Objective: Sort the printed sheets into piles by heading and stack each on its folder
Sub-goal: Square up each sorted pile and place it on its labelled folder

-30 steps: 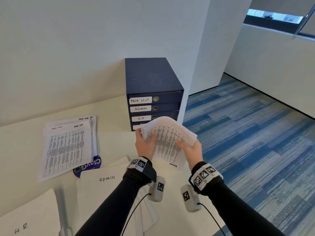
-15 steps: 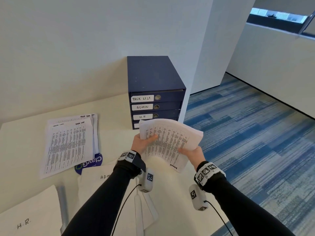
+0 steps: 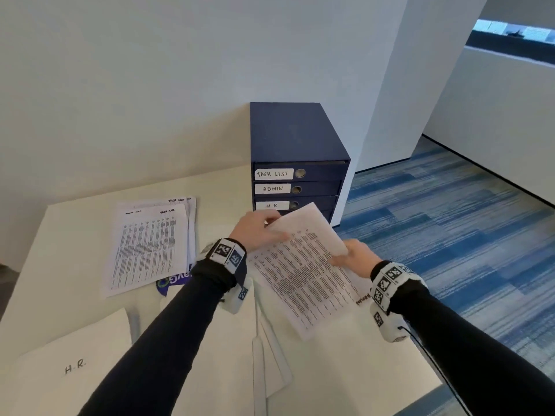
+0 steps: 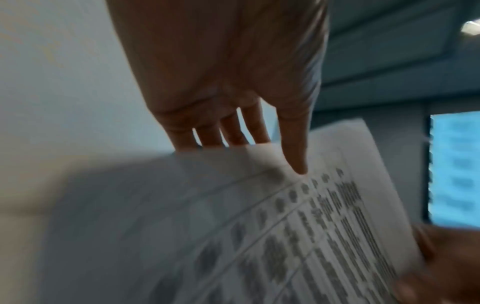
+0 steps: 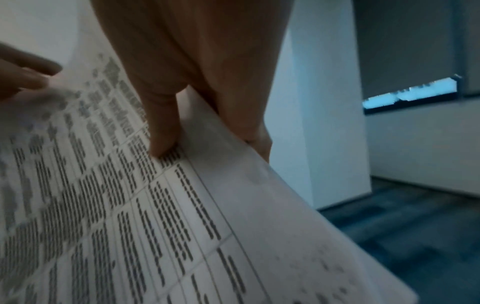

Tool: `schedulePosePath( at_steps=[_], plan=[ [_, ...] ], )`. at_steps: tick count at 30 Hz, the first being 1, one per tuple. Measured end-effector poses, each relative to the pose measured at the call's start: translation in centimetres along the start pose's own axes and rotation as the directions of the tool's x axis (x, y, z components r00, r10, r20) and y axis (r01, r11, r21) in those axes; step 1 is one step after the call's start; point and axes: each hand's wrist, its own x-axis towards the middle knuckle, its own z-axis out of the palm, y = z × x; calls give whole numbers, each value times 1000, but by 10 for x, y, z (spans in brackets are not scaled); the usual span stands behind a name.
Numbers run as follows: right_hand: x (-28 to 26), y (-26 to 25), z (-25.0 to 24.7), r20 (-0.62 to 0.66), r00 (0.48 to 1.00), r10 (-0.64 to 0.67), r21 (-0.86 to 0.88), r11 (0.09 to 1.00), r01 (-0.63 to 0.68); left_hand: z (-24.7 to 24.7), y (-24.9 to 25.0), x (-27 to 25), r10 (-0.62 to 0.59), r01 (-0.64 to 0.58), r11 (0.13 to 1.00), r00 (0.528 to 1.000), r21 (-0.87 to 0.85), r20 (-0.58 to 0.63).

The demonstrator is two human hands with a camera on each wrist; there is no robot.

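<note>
Both hands hold a bundle of printed sheets [image 3: 303,274] above the white table, in front of the drawer box. My left hand [image 3: 258,231] pinches its far left corner, thumb on top and fingers behind the paper [image 4: 298,216]. My right hand [image 3: 354,256] pinches the right edge, thumb pressed on the print [image 5: 161,185]. A pile of sheets headed TASK LIST [image 3: 148,244] lies at the left on a folder with a purple logo [image 3: 171,280]. A white folder marked H.R. [image 3: 75,370] lies at the near left. My left arm hides the ADMIN folder's label.
A dark blue drawer box [image 3: 297,163] labelled TASK LIST, ADMIN and HR stands against the wall at the table's far right corner. White folder edges [image 3: 264,355] lie under my arms. The table's right edge [image 3: 426,370] drops to blue striped carpet [image 3: 450,235].
The held bundle has dropped lower and flattened out toward the table. The left hand has shifted from the sheet's side up to its far corner.
</note>
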Motion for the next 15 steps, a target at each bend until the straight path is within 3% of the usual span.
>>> schedulePosePath(
  at_steps=[3, 6, 8, 12, 13, 15],
  plan=[
    [1, -25, -4, 57, 992, -113, -215, 969, 123, 8, 26, 3, 60, -61, 998, 996, 17, 58],
    [1, -30, -4, 90, 991, -98, -198, 974, 115, 10, 27, 6, 7, -2, 992, 999, -124, 34],
    [1, -26, -7, 11, 998, -67, -162, 984, 68, 8, 12, 5, -66, 63, 977, 998, -203, -8],
    [-5, 1, -17, -291, 957, 22, -381, 915, -136, -5, -17, -10, -212, 163, 900, 974, -405, -79],
    [-6, 12, -17, -361, 932, 37, -312, 937, -158, -7, -18, -18, -255, 180, 860, 962, -478, -97],
    [-13, 31, -10, -434, 888, 150, 71, 989, -133, -12, -20, -36, -344, 182, 770, 926, -612, -158]
  ],
)
